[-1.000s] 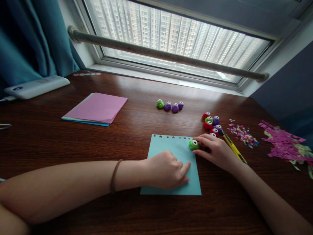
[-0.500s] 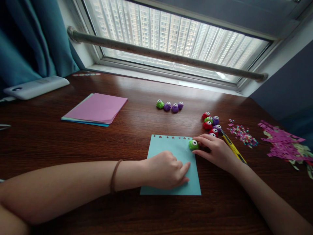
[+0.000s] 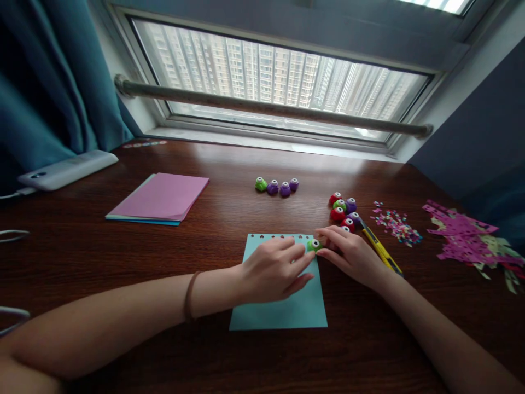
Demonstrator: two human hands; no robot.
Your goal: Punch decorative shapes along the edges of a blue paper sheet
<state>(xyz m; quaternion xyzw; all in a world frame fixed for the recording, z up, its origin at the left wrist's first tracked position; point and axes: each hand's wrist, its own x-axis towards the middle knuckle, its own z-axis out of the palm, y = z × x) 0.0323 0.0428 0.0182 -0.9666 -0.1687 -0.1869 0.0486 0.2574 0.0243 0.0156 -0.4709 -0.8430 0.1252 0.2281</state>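
Paper point(image 3: 283, 314) has holes point(image 3: 261, 237) only up top, lower edge uncut, right hand point(image 3: 350, 253) pinching a green punch point(image 3: 313, 246), left hand point(image 3: 274, 271) loose-fingered.

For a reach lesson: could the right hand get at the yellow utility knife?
Probably yes: the yellow utility knife lies beside the right hand, largely uncovered, though its fingers touch the green craft punch.

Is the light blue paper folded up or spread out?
Spread out: the light blue paper lies flat on the table, with no crease showing, though the left hand hides its middle.
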